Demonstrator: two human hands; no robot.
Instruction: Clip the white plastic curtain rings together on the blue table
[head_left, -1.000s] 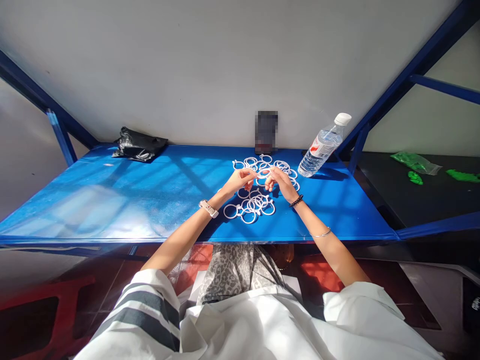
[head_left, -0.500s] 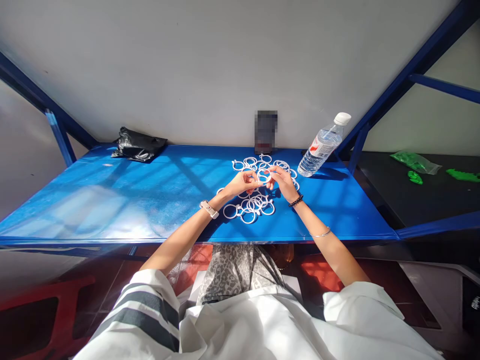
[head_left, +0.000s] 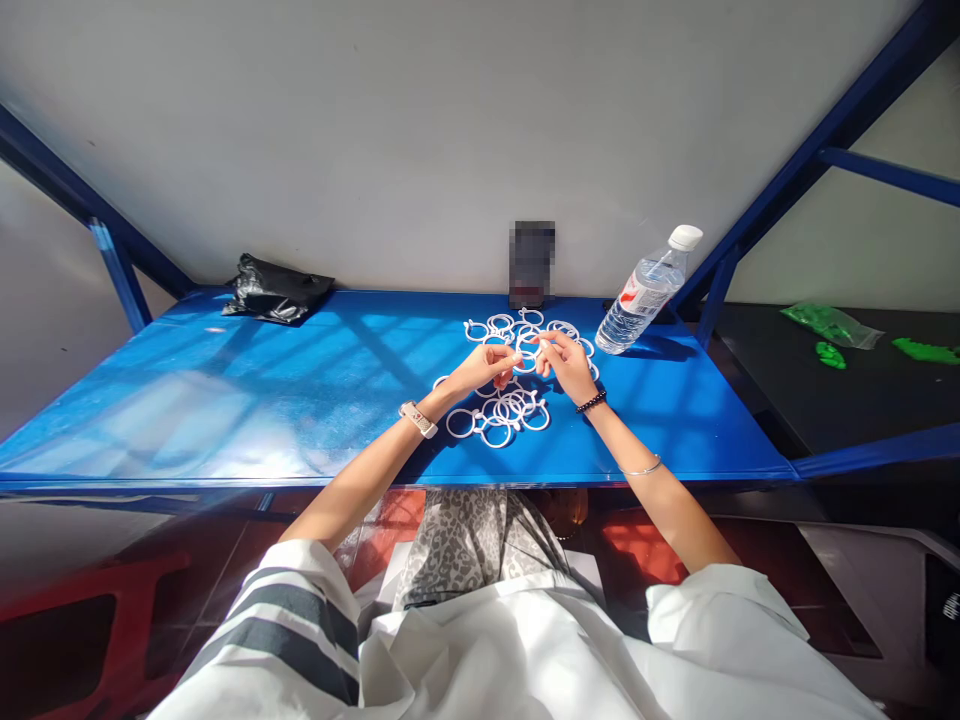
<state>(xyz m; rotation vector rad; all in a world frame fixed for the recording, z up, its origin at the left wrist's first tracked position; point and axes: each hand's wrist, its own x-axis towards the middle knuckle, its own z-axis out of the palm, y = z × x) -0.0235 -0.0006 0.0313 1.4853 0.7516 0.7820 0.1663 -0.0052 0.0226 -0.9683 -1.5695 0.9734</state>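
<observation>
Pinching a thin white plastic ring [head_left: 526,356], both hands' fingers [head_left: 516,357] meet.

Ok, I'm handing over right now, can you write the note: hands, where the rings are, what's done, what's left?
Left hand and right hand: both raised over the blue table, fingertips pinching one white ring between them.
Near pile of rings lies just below the hands; far pile of rings lies beyond them, toward the wall.
Water bottle stands to the right.
Done or left: the two piles cannot be told apart as finished or unfinished.
</observation>
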